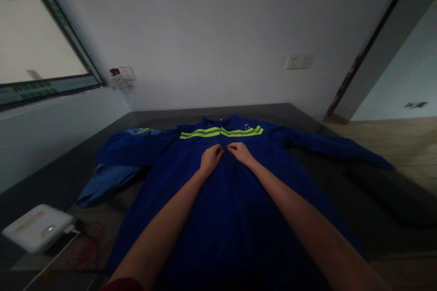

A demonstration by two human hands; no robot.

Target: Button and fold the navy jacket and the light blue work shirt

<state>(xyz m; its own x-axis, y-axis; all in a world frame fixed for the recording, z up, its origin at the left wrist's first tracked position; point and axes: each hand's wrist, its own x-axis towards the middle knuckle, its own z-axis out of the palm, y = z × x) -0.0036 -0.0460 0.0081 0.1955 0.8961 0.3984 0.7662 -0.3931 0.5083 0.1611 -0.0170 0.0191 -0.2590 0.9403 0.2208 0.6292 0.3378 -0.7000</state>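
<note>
A dark blue work coverall (191,182) with yellow-green and grey reflective stripes across the chest lies spread on the dark table, collar toward the wall. My left hand (211,157) and my right hand (241,152) meet at its front opening, just below the stripe. Both have their fingers closed in a pinch on the front edges of the cloth. Whether a button or zip sits between the fingertips is too small to make out. One sleeve stretches out to the right; the other lies bent to the left.
Lighter blue folded cloth (109,179) lies under the left sleeve. A white box-shaped device (39,227) with a cable stands at the left front. On the right of the table (321,177) rests a dark flat object (392,191). The wall (211,54) rises behind, with sockets.
</note>
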